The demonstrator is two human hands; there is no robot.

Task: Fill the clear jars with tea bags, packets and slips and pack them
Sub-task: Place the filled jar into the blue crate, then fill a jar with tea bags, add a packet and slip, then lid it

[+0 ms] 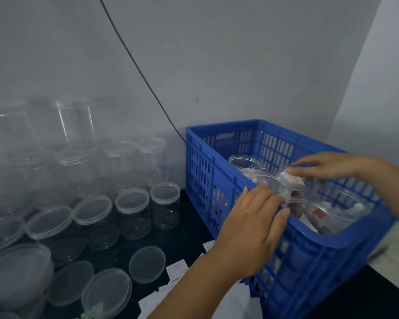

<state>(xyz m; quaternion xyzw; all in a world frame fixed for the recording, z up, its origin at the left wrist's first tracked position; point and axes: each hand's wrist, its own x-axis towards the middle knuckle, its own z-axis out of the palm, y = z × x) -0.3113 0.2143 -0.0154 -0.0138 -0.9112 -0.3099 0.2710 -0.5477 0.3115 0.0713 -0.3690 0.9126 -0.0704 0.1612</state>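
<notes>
Carefully now: left hand [251, 226] grips jar [273, 181], right hand [327, 168] pinches tea bag [293, 180]; snagging the rim would spill it.

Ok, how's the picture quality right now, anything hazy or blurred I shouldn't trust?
Head view: dim, flat, bluish light; the stacked jars at far left are hazy, edges barely separable. Head view: blue crate reads sharp; left hand and right hand are slightly soft at the fingers, so their grip is unclear.

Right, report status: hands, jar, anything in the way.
Left hand grips open jar in blue crate. Right hand on white packet, pinch unclear. Other filled jars crowd close.
</notes>
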